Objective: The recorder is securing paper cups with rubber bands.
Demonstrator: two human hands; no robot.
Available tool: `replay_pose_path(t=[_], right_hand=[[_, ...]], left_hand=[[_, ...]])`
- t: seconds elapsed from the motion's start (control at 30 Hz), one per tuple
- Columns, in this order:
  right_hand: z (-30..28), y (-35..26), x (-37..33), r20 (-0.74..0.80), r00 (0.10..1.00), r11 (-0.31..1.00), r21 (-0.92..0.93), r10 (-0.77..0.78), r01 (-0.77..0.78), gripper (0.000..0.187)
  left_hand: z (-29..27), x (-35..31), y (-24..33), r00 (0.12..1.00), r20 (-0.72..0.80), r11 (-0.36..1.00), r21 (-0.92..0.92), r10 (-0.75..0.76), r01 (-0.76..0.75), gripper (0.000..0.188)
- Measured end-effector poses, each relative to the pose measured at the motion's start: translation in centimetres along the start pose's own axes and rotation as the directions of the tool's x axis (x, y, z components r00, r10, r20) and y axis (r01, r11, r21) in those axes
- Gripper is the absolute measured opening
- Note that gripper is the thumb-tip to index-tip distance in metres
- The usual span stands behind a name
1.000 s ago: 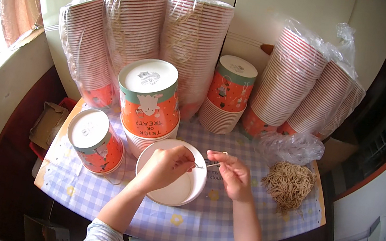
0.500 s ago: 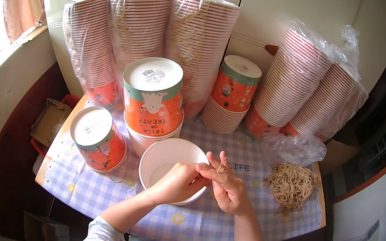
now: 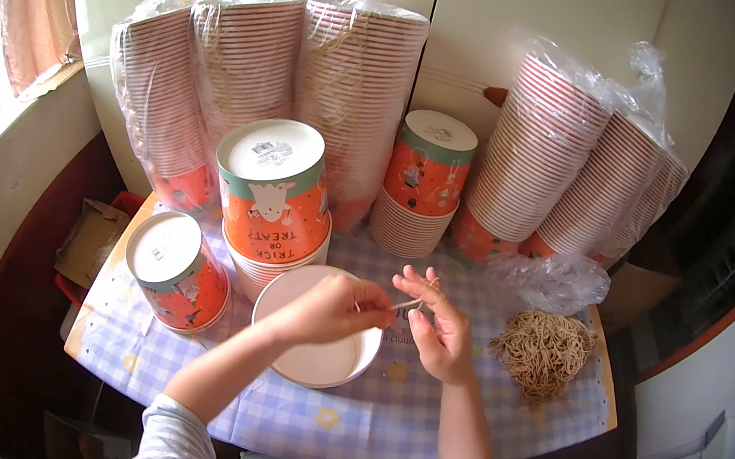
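Observation:
My left hand (image 3: 326,309) is closed in a pinch on a thin tan string (image 3: 407,304). The string stretches across to my right hand (image 3: 444,340), where it passes round the raised fingers. Those fingers are spread apart, palm turned inward. Both hands are above the table, the left one over an upright white paper bucket (image 3: 367,353), hiding part of its rim. To the right lies a tangled pile of tan strings (image 3: 544,352).
Upside-down orange-and-green paper buckets (image 3: 186,283) stand at the left, one tall stack (image 3: 268,219) behind the white one. Another stack (image 3: 429,177) is farther back. Plastic-wrapped bucket stacks (image 3: 348,111) line the wall. A crumpled clear bag (image 3: 551,283) lies on the checked tablecloth (image 3: 261,415).
My hands have moved apart, and the string between them is now drawn out. My right-hand fingers have spread. The whole view has shifted slightly.

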State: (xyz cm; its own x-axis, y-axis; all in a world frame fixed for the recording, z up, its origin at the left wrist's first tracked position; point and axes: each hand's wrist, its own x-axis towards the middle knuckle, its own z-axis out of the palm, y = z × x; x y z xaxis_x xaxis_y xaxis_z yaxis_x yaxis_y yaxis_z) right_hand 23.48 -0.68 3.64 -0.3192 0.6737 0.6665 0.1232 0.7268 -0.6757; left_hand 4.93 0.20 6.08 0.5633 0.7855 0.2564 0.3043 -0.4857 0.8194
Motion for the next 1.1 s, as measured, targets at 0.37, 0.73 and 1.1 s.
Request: replay_pose_path(t=[0.37,0.73,1.1], right_hand=[[-0.8,3.1,0.1,-0.182,0.966,0.98,-0.048,0.181,-0.193,0.017],[-1.5,2.7,-0.2,-0.118,0.966,0.968,-0.078,0.228,-0.238,0.016],[-1.6,0.8,-0.5,0.125,0.94,0.949,-0.026,0.316,-0.316,0.02]], left_hand=[[-0.4,5.6,-3.5,0.928,0.244,0.871,-0.34,-0.282,0.354,0.02],[-0.5,4.3,-5.0,0.921,0.2,0.87,-0.312,-0.333,0.382,0.014],[-1.1,3.8,-5.0,0.901,0.191,0.847,-0.309,-0.391,0.433,0.013]])
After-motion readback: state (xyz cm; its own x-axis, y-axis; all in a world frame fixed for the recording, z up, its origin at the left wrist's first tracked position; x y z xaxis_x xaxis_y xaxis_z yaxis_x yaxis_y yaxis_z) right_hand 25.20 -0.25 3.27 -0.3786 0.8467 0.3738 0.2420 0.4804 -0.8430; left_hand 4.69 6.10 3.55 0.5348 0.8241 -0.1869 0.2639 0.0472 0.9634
